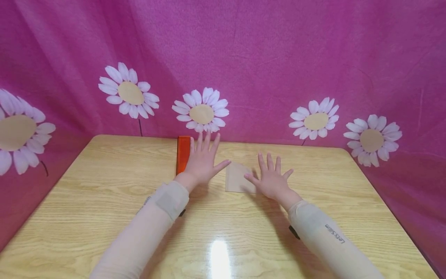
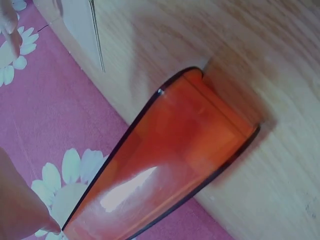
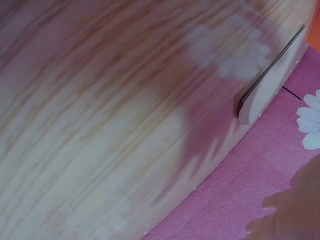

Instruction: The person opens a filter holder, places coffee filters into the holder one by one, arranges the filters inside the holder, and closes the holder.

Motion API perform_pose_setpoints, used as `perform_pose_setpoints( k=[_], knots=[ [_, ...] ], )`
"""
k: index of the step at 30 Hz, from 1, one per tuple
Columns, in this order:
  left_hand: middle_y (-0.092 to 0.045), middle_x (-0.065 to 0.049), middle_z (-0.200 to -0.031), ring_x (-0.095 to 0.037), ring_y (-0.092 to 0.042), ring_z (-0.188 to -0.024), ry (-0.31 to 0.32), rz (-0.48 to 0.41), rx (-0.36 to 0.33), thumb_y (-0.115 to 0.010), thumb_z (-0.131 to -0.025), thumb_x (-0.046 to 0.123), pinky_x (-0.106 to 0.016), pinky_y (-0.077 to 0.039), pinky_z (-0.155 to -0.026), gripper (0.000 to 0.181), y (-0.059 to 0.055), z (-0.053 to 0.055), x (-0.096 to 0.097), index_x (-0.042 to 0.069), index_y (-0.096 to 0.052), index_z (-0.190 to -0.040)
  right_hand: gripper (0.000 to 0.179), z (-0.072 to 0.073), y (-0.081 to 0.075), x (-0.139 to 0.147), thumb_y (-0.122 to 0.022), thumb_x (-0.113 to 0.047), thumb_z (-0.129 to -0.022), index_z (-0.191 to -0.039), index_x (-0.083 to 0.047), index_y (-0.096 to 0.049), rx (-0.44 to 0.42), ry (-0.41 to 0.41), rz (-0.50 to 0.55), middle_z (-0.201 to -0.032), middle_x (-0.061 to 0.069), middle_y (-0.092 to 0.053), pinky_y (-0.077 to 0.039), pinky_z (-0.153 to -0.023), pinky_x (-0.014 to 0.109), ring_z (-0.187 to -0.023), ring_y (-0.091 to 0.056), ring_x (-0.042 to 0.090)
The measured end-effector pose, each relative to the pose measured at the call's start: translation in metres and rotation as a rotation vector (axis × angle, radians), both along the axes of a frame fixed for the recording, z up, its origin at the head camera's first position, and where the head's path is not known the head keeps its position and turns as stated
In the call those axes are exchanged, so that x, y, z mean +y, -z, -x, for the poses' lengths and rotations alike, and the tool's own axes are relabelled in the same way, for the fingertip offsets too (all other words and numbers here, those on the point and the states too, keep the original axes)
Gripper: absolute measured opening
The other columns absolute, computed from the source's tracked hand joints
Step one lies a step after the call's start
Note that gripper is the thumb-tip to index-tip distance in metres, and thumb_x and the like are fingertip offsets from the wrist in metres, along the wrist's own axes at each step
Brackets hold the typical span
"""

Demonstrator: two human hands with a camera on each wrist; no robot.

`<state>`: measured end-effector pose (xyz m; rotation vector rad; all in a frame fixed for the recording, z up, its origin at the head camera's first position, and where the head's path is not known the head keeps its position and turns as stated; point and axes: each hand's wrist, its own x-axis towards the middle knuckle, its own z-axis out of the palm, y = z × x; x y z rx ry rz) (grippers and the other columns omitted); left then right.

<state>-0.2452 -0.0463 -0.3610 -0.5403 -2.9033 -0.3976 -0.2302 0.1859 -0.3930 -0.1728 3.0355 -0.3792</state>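
My left hand is held over the table with its fingers spread and straight, gripping nothing. Just left of it is a translucent orange holder with black edges, partly hidden by the hand; the left wrist view shows its glossy orange wall close up. A thin beige booklet or card lies between the two hands. My right hand, also with fingers spread and holding nothing, overlaps the beige piece's right side in the head view. In the right wrist view, the flat piece shows a dark, layered edge.
The wood-grain table reaches back to a magenta curtain printed with white daisies, which also hangs along both sides. Light sleeves cover both forearms. A bright reflection shines at the table's front.
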Motion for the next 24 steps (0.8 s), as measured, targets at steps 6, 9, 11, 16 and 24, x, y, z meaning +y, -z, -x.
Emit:
perform_pose_setpoints(
  k=[6,9,11,16,24],
  knots=[
    [-0.006,-0.016,-0.157,-0.038,0.001,-0.144,-0.03,0.007,0.029,-0.041,-0.088,0.063,-0.059,0.004,-0.112,0.085,-0.009,0.006,-0.01,0.014,-0.01,-0.151,0.089,0.0,0.0,0.001,-0.039,-0.066,-0.088,-0.151,-0.018,0.001,-0.005,0.002,-0.002,-0.156,0.019,0.003,0.004,-0.091,0.081,-0.139,0.011,0.048],
    [-0.008,-0.016,-0.157,-0.039,-0.001,-0.144,-0.07,0.01,0.02,-0.04,-0.089,0.063,-0.059,0.003,-0.112,0.084,-0.015,0.01,-0.018,0.014,-0.011,-0.151,0.089,-0.001,0.0,0.001,-0.038,-0.066,-0.088,-0.151,-0.018,0.002,-0.006,-0.003,-0.014,-0.156,0.019,0.003,0.004,-0.091,0.081,-0.139,0.01,0.049],
    [-0.009,-0.016,-0.157,-0.039,-0.001,-0.144,-0.098,0.013,0.006,-0.039,-0.089,0.063,-0.06,0.003,-0.112,0.084,-0.018,0.013,-0.024,0.014,-0.011,-0.151,0.089,-0.001,0.0,0.001,-0.038,-0.067,-0.088,-0.151,-0.019,0.003,-0.009,-0.004,-0.017,-0.156,0.019,0.003,0.004,-0.091,0.081,-0.139,0.009,0.049],
    [-0.01,-0.017,-0.156,-0.041,0.001,-0.143,-0.137,-0.004,-0.033,-0.04,-0.09,0.061,-0.061,0.004,-0.111,0.082,-0.021,0.017,-0.036,0.012,-0.014,-0.15,0.088,-0.003,-0.001,0.002,-0.04,-0.065,-0.088,-0.151,-0.02,0.003,-0.008,-0.005,-0.013,-0.156,0.019,0.003,0.004,-0.091,0.081,-0.139,0.009,0.05],
    [-0.012,-0.019,-0.155,-0.042,0.0,-0.143,-0.177,-0.028,-0.076,-0.04,-0.091,0.058,-0.062,0.006,-0.11,0.079,-0.021,0.021,-0.046,0.009,-0.019,-0.149,0.089,-0.005,0.0,0.003,-0.041,-0.064,-0.088,-0.151,-0.018,0.001,-0.014,-0.004,-0.015,-0.156,0.019,0.002,0.003,-0.092,0.081,-0.139,0.008,0.049]
  ],
)
